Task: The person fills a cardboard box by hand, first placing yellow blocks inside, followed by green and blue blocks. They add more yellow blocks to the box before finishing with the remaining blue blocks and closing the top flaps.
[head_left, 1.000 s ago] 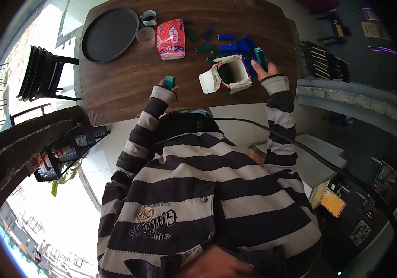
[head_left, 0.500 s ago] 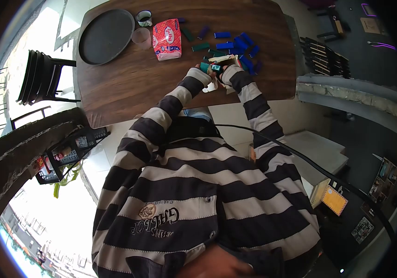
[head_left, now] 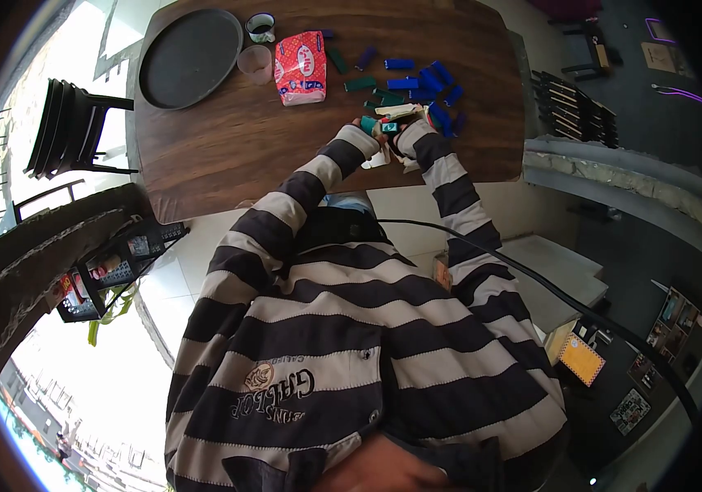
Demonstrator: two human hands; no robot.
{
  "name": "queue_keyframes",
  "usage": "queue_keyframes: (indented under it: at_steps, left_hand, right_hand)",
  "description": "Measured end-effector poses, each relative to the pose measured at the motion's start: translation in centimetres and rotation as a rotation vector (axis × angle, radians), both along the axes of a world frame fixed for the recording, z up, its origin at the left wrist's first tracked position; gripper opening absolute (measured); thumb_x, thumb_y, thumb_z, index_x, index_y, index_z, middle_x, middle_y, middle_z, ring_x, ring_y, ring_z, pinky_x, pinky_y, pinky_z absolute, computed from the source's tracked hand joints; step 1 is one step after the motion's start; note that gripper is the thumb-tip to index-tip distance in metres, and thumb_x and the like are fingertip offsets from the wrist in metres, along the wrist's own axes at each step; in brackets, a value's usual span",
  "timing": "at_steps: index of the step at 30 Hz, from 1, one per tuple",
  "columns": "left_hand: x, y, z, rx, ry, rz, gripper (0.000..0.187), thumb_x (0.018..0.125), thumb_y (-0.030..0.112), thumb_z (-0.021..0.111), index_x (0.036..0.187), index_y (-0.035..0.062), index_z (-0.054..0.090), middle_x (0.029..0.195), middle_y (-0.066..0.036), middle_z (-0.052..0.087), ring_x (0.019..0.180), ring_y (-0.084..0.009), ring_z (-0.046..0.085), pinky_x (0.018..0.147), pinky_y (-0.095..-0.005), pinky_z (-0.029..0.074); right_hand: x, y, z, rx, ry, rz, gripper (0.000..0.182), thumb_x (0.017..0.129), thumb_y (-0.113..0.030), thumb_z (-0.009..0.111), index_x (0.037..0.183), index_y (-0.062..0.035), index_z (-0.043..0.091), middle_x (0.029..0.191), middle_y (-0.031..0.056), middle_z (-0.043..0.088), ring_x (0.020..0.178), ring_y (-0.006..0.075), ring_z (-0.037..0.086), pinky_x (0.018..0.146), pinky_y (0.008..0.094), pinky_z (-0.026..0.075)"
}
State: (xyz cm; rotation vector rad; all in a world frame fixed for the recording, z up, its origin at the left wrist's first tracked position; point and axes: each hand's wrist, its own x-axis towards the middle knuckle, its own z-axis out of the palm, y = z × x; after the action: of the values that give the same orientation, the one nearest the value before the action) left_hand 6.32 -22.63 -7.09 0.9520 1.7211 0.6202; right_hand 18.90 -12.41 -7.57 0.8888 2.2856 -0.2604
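Observation:
Over the near part of the brown wooden table (head_left: 228, 156), my two hands are close together. My left hand (head_left: 361, 125), mostly hidden by its striped cuff, is closed on a small teal block-like piece (head_left: 370, 125). Close by, my right hand (head_left: 403, 127) has its fingers bent around a small dark green box-like piece (head_left: 390, 127) with a pale mark; its exact kind is too small to tell. Crumpled cream-and-white paper or wrapping (head_left: 400, 110) lies around the hands. Several blue pieces (head_left: 430, 79) and green pieces (head_left: 360, 84) lie just beyond.
A round dark tray (head_left: 191, 59) lies at the far left of the table. Beside it are an enamel mug (head_left: 260, 27), a clear plastic cup (head_left: 255, 64) and a pink-red packet (head_left: 301, 68). Stacked black chairs (head_left: 76, 127) stand off to the left. A black cable (head_left: 515, 264) runs past my right arm.
The view has shifted slightly. Between my hands, the dark green piece with the pale mark has turned a little and shows its marked face more squarely. The loose pieces lie as before.

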Motion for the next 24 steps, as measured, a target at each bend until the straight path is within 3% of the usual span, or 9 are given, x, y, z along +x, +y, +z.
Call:
queue_keyframes:
  at_steps: [2, 9, 21, 24]
  left_hand:
    - [0.4, 0.3, -2.7, 0.031, 0.039, 0.001, 0.066, 0.067, 0.042, 0.067, 0.111, -0.0002, 0.042, 0.087, -0.013, 0.060, 0.077, -0.0246, 0.060, 0.068, -0.0313, 0.047]
    - [-0.1, -0.1, -1.7, 0.039, -0.108, 0.036, 0.065, 0.067, 0.039, 0.068, 0.111, -0.0010, 0.042, 0.090, -0.013, 0.060, 0.082, -0.0240, 0.059, 0.071, -0.0301, 0.046]
    - [0.6, 0.2, -4.1, -0.034, -0.042, 0.028, 0.065, 0.067, 0.038, 0.068, 0.114, 0.0002, 0.041, 0.093, -0.013, 0.059, 0.086, -0.0242, 0.058, 0.074, -0.0306, 0.045]
    - [1.1, 0.0, -4.1, 0.088, -0.075, 0.149, 0.037, 0.069, 0.015, 0.070, 0.096, 0.0055, 0.046, 0.077, -0.002, 0.058, 0.068, -0.0107, 0.054, 0.060, -0.0253, 0.045]
  right_hand:
    - [-0.1, -0.6, 1.3, 0.069, 0.037, 0.028, 0.047, 0.084, -0.035, 0.033, 0.126, -0.0142, 0.036, 0.131, 0.0079, 0.036, 0.120, 0.0205, 0.034, 0.102, 0.0297, 0.022]
    - [0.4, -0.4, -0.8, 0.021, 0.055, -0.050, 0.046, 0.085, -0.032, 0.034, 0.127, -0.0146, 0.034, 0.132, 0.0074, 0.034, 0.121, 0.0205, 0.033, 0.102, 0.0296, 0.022]
    - [0.5, -1.0, -1.1, -0.014, 0.078, -0.119, 0.045, 0.086, -0.028, 0.034, 0.129, -0.0151, 0.031, 0.134, 0.0066, 0.031, 0.122, 0.0205, 0.031, 0.103, 0.0296, 0.021]
    - [0.3, -1.0, -1.0, -0.021, 0.053, -0.110, 0.045, 0.086, -0.027, 0.034, 0.129, -0.0153, 0.031, 0.134, 0.0064, 0.030, 0.123, 0.0205, 0.030, 0.103, 0.0296, 0.021]
